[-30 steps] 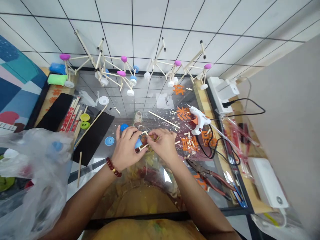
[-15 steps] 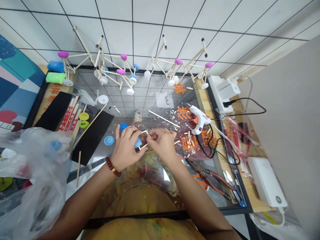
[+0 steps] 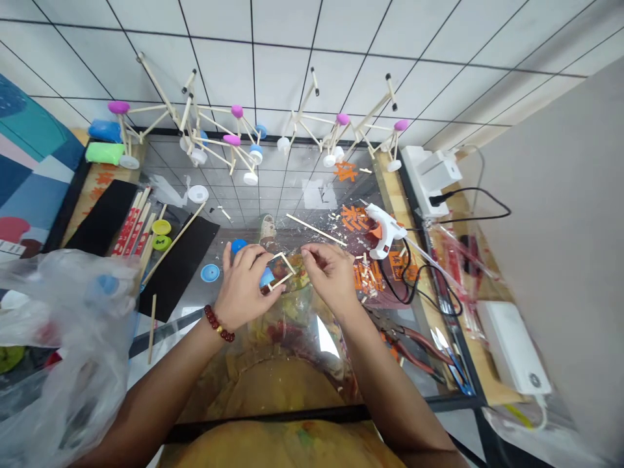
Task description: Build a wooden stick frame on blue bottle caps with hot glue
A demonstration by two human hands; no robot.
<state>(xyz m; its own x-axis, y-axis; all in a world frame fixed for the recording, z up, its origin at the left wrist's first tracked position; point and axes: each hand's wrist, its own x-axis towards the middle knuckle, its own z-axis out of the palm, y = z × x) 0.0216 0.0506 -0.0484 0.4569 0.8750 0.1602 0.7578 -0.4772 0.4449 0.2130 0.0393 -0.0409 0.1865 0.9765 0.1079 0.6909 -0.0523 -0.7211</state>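
Note:
My left hand point(image 3: 244, 279) is closed around a small frame of pale wooden sticks point(image 3: 289, 264), holding its left side above the glass tabletop. A blue piece point(image 3: 266, 277) shows beside the fingers at the frame; I cannot tell if it is attached. Just right of the frame's corner, apart from it, is my right hand point(image 3: 331, 276), thumb and forefinger pinched together. Whatever is in that pinch, if anything, is too small to make out. A blue disc point(image 3: 210, 273) lies left of my left hand, and another blue round piece point(image 3: 238, 246) sits behind its fingers.
Stick models with clay discs point(image 3: 234, 140) line the back wall. At right are a white glue gun point(image 3: 385, 229) with its cable, pliers point(image 3: 409, 338) and a power strip point(image 3: 422, 179). Wood scraps point(image 3: 365, 276) litter the glass. A plastic bag point(image 3: 82, 338) is at left.
My right hand has drawn away to the right from the stick frame, uncovering its corner. My left hand still holds the frame. The whole view has shifted slightly.

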